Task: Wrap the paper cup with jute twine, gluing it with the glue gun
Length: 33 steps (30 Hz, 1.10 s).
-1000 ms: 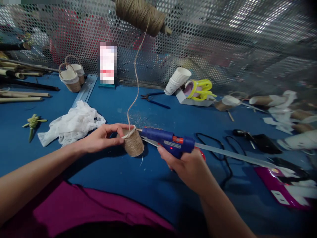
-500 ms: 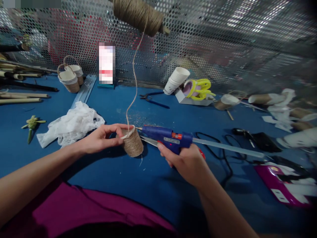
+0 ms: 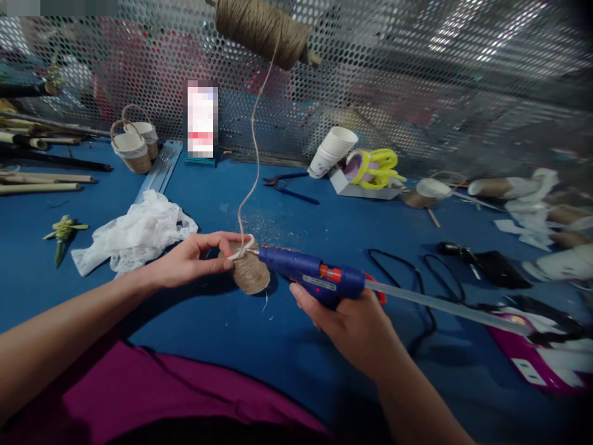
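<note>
My left hand (image 3: 197,259) pinches the rim of a small paper cup (image 3: 251,272) wrapped in brown twine, tilted over the blue table. A strand of twine (image 3: 254,154) runs down to that rim from a large spool (image 3: 259,29) above. In my right hand (image 3: 354,318) is a blue hot glue gun (image 3: 303,272), its metal nozzle at the cup's rim near the strand. A long clear glue stick (image 3: 430,303) sticks out of its back. Red scissor handles (image 3: 380,296) show behind the gun, partly covered by it and my hand.
White lace (image 3: 139,232) lies crumpled at left, near two small handled buckets (image 3: 132,151). Pliers (image 3: 291,188), stacked paper cups (image 3: 331,151) and yellow-handled scissors (image 3: 377,168) lie farther back. A black cord (image 3: 419,284) and a purple power strip (image 3: 523,358) are at right. Perforated metal (image 3: 370,80) stands behind.
My right hand has shifted the glue gun so its nozzle now overlaps the cup's rim; before, it was just beyond the right edge. The scissor blades under the gun no longer show. My left hand stays put.
</note>
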### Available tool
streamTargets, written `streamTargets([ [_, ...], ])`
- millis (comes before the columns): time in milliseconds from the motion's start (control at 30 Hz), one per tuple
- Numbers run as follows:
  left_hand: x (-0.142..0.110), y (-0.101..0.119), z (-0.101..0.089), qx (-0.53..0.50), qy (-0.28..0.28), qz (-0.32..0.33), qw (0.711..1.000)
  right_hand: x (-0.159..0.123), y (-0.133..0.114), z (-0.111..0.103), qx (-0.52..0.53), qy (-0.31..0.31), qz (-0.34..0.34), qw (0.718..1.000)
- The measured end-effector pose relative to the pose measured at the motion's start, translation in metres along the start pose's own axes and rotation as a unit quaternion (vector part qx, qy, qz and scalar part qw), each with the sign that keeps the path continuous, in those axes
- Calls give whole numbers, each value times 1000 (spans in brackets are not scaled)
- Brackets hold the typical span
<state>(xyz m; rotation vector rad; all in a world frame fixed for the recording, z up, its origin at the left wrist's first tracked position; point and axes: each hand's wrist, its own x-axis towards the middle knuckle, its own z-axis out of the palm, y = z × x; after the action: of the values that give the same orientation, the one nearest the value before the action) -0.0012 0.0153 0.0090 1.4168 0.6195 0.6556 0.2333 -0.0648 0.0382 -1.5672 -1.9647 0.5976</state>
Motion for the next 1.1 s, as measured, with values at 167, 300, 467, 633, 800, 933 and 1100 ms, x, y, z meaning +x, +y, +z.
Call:
streamTargets([
  [167, 0, -1, 0, 0, -3, 4, 1000, -1, -2, 1, -5, 9, -14, 1000],
  [300, 0, -1, 0, 4, -1, 8, 1000, -1, 2, 0, -11, 10, -9, 1000],
  [467, 0, -1, 0, 5, 3, -3, 1000, -3, 2, 2, -31, 23, -25, 999],
  [633, 0, -1, 0, 14, 9, 1, 1000, -4, -2, 7, -69, 50, -48, 995],
  [800, 0, -2, 0, 22, 10, 1, 1000, -5, 1, 10, -86, 72, -75, 991],
  [933, 0, -2, 0, 12, 9, -3, 1000, -7, 3, 12, -75, 67, -87, 991],
  [1100, 0, -4, 0, 7, 8, 0, 1000, -5, -1, 14, -40, 78, -96, 992],
])
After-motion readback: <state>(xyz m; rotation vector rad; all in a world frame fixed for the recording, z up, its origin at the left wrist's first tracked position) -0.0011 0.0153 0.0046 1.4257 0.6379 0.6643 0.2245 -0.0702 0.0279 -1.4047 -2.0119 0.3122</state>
